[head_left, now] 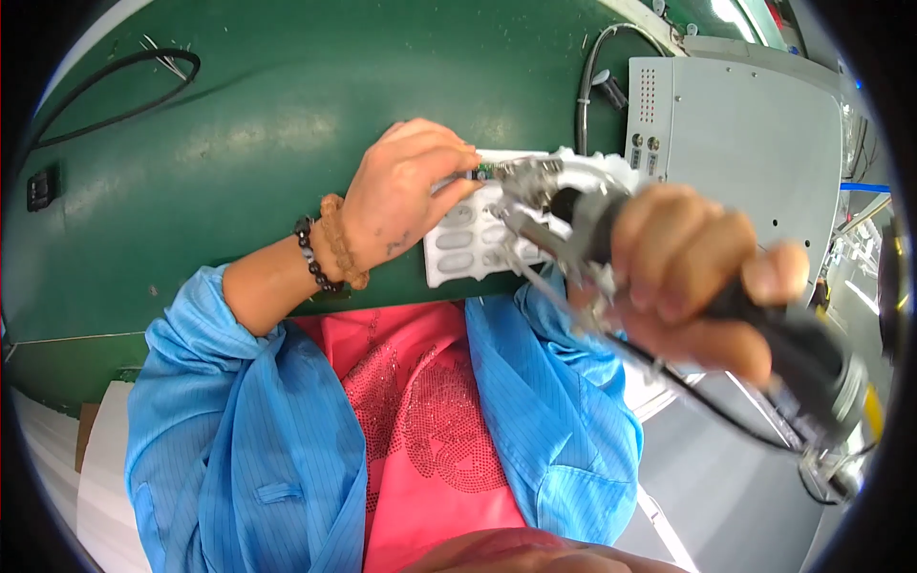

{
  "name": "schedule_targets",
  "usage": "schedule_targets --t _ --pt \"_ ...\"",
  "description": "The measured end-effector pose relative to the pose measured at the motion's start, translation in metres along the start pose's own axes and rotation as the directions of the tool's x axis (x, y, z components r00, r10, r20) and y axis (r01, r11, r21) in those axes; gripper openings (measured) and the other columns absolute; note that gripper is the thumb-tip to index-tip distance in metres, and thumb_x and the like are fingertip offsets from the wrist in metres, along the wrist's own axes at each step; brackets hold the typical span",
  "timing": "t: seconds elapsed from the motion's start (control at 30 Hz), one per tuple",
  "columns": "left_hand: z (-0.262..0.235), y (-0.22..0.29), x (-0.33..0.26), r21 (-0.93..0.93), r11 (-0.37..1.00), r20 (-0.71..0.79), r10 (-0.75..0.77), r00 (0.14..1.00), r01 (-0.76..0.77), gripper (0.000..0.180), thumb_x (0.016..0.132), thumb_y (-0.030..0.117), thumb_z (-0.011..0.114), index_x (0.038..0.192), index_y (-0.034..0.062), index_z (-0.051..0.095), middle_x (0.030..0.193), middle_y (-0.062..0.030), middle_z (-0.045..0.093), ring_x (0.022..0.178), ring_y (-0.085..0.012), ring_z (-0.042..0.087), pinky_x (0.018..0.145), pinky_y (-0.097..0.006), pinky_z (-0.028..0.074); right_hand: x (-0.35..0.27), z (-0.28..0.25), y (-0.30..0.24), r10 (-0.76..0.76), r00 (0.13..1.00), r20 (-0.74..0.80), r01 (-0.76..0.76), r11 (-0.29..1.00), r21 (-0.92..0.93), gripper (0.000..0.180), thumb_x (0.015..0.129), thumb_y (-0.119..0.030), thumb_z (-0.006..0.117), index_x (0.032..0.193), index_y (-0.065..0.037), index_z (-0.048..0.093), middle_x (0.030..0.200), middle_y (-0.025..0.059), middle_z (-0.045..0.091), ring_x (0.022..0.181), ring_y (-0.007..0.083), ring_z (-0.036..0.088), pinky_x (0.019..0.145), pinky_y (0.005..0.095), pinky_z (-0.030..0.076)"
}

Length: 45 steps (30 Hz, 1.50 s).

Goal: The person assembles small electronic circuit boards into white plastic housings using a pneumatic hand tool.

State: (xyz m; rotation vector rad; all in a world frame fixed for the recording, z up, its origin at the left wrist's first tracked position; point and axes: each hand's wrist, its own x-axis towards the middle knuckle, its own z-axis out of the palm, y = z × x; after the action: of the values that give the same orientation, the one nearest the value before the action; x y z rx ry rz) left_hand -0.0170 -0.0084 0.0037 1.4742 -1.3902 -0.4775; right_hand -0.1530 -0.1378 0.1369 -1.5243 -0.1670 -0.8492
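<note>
My left hand (401,186), with a beaded bracelet at its wrist, pinches a small green circuit board (485,172) between thumb and fingers. The board is over the far edge of a white moulded tray (441,277) with rows of rounded pockets. My right hand (693,277) is wrapped round the black handle of a hand tool (798,349) with metal fittings and a thin cable. Its metal front end points left, close to the board. Whether the tool touches the board I cannot tell. The tool hides the tray's right part.
Beyond my right hand stands a grey metal box (745,143) with sockets and vent holes. A dark cable (583,105) runs behind the tray. On the green table (315,76) at the left lie a looped black cable (115,67) and a small black part (41,190).
</note>
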Motion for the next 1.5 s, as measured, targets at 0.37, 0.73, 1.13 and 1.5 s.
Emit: schedule_targets --t 0.37,0.73,1.13,1.5 --pt "-0.049 0.006 0.043 0.026 0.991 -0.028 -0.128 0.991 0.129 0.022 0.075 0.010 0.081 0.095 0.0034 0.073 0.096 -0.0119 0.071 0.090 -0.0235 0.066 0.080 -0.032 0.051 -0.028 0.001 -0.044 -0.194 0.963 -0.187 0.204 0.978 0.037 0.045 0.088 -0.039 0.072 0.108 -0.008 0.046 0.063 0.0027 0.055 0.045 0.0125 0.051 0.042 0.0252 0.046" --pt "-0.061 -0.097 0.249 0.341 0.900 -0.383 -0.133 0.914 0.273 0.027 0.080 0.022 0.074 0.094 -0.0004 0.070 0.089 -0.0169 0.070 0.084 -0.0309 0.067 0.079 -0.039 0.053 -0.024 -0.009 -0.046 -0.072 0.980 -0.188 0.092 0.990 0.103 0.047 0.084 -0.035 0.077 0.098 -0.006 0.042 0.061 0.0047 0.055 0.044 0.0174 0.052 0.042 0.0308 0.045" --pt "0.114 -0.112 0.325 0.360 0.882 0.236 0.228 0.945 -0.303 0.032 0.090 0.026 0.063 0.117 0.0083 0.065 0.110 -0.0159 0.066 0.105 -0.0356 0.061 0.093 -0.044 0.049 -0.024 -0.015 -0.033 -0.137 0.958 -0.253 0.155 0.987 0.050 0.041 0.088 -0.031 0.075 0.101 -0.006 0.045 0.062 0.0025 0.056 0.045 0.0124 0.055 0.040 0.0255 0.047" --pt "0.115 -0.129 0.342 0.452 0.847 0.079 0.274 0.958 -0.279 0.031 0.089 0.026 0.066 0.109 0.0029 0.067 0.105 -0.0191 0.066 0.094 -0.0369 0.064 0.082 -0.043 0.054 -0.022 -0.019 -0.029 -0.149 0.952 -0.266 0.166 0.985 0.041 0.041 0.087 -0.031 0.075 0.100 -0.005 0.046 0.062 0.0035 0.057 0.044 0.0128 0.054 0.040 0.0260 0.047"
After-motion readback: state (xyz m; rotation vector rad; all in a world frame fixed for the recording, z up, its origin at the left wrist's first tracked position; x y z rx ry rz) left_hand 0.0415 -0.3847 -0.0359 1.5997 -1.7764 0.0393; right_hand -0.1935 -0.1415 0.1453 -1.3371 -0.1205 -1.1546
